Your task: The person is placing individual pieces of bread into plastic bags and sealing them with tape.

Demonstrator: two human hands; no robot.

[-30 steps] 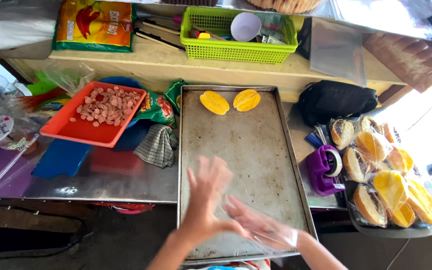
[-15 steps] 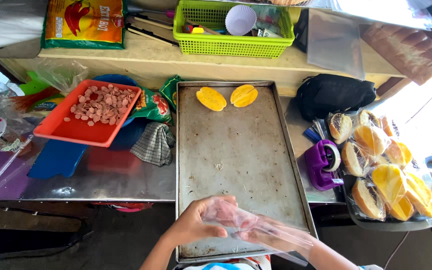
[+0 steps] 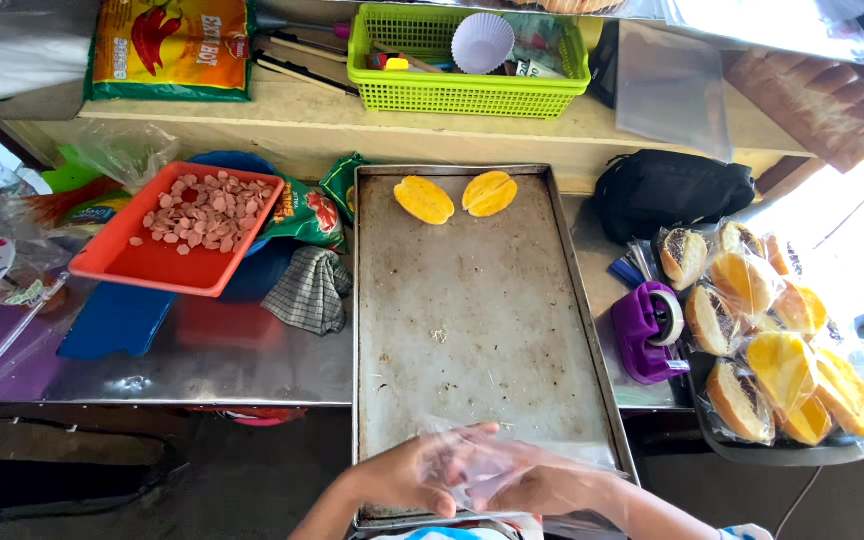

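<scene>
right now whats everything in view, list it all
tray: 1, grey metal, centre of counter
bun halves: 2, yellow, far end of tray
red tray: 1, left, holds pink sausage slices
cloth: 1, checked grey, between red tray and tray
basket: 1, green, on shelf, white paper cup inside
chilli bag: 1, orange, shelf left
black bag: 1, right of tray
tape dispenser: 1, purple, right of tray
bagged buns: several, yellow and brown, far right
plastic bag: 1, clear, near end of tray, in both hands
left hand: on plastic bag
right hand: on plastic bag
</scene>
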